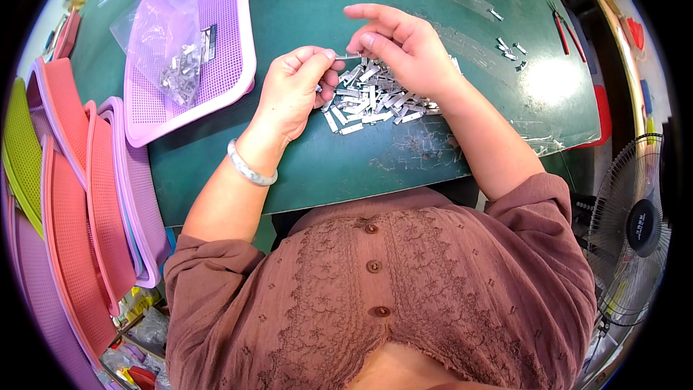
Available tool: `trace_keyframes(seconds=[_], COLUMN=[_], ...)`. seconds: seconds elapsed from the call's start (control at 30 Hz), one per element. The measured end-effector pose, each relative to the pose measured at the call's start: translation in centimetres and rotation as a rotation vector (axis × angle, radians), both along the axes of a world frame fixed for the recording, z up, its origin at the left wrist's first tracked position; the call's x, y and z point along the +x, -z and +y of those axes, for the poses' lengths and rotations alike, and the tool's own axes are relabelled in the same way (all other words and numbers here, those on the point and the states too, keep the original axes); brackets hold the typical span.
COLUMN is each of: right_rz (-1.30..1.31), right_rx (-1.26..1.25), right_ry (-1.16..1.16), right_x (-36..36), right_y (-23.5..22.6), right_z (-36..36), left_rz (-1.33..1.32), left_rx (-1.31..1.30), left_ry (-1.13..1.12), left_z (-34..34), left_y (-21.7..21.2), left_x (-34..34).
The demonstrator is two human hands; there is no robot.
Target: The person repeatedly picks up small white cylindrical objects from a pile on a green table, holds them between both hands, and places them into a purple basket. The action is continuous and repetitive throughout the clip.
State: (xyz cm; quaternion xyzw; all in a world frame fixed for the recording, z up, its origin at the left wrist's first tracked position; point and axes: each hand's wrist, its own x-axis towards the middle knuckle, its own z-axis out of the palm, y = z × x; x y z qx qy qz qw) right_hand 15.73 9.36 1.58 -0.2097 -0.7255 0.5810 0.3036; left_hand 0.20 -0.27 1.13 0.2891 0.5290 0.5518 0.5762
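My left hand point(292, 87), with a pale bangle on its wrist, pinches a small narrow metal piece point(349, 56) between thumb and finger. The piece points to the right, over a heap of similar silvery metal pieces point(372, 97) on the green tabletop. Close to the piece's right end is my right hand point(404, 47), its index finger stretched out and its thumb and other fingers bent. I see nothing held in it; whether a fingertip touches the piece I cannot tell. Part of the heap is hidden behind both hands.
A purple mesh basket point(249, 43) at the left holds a clear bag point(180, 65) of small metal parts. Several loose pieces point(511, 48) and red-handled pliers point(561, 32) lie at the right on the table point(303, 0). Stacked baskets point(101, 202) stand left; a fan point(628, 231) stands right.
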Motion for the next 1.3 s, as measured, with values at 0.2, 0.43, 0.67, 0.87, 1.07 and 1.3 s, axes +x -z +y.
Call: trace_keyframes(seconds=[0.2, 0.43, 0.67, 0.87, 1.07, 1.3], right_rz=[-0.034, -0.074, -0.062, -0.045, 0.003, 0.124], right_rx=[-0.102, -0.092, -0.122, -0.089, -0.043, -0.024], right_ry=[-0.028, -0.053, -0.042, -0.038, -0.046, -0.029], right_x=[0.16, 0.23, 0.23, 0.21, 0.13, -0.12], right_y=[-0.4, -0.58, -0.37, -0.31, -0.01, 0.21], right_z=[0.13, 0.1, 0.16, 0.12, 0.12, -0.02], left_rz=[-0.023, -0.038, -0.088, -0.107, -0.058, -0.035], left_rx=[0.011, -0.006, 0.029, 0.027, 0.034, 0.072], left_ry=[-0.02, -0.028, -0.004, 0.004, 0.004, 0.002], left_z=[-0.02, -0.06, -0.05, -0.05, -0.09, 0.01], left_y=[0.07, -0.09, 0.03, 0.07, 0.15, 0.18], left_x=[-0.08, -0.04, -0.27, -0.32, -0.19, -0.07])
